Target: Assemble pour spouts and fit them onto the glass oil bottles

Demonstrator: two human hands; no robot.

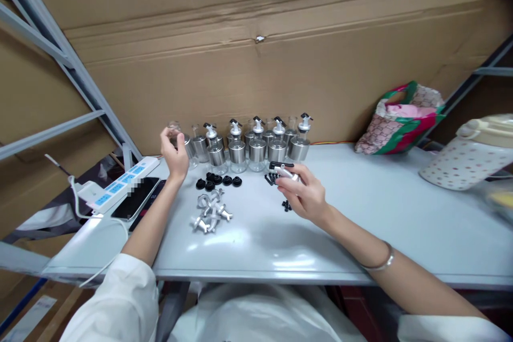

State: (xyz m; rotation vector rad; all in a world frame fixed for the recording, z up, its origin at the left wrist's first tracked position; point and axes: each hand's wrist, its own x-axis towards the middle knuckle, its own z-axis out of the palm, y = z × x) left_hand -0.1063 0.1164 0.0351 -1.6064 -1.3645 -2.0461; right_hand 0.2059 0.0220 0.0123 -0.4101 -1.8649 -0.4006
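At the left end of a row of glass bottles, my left hand (175,156) has its fingers curled round the neck of a glass bottle with a steel sleeve (186,144). My right hand (301,192) grips a silver pourer spout with a black lever (285,169) above the table. Several bottles in the row, such as this bottle (237,150), carry such spouts; others have bare necks. Black stoppers (226,180) lie in front of the bottles, with loose silver spout parts (212,211) nearer me. Close to my right hand are black levers (271,178) and tiny black pieces (286,206).
On the left lie a white power strip (125,184) with a cable and a phone (138,199). A patterned bag (401,120) and a dotted white jug (465,157) stand on the right. Cardboard (280,80) rises behind the grey table (248,256); metal frames flank it.
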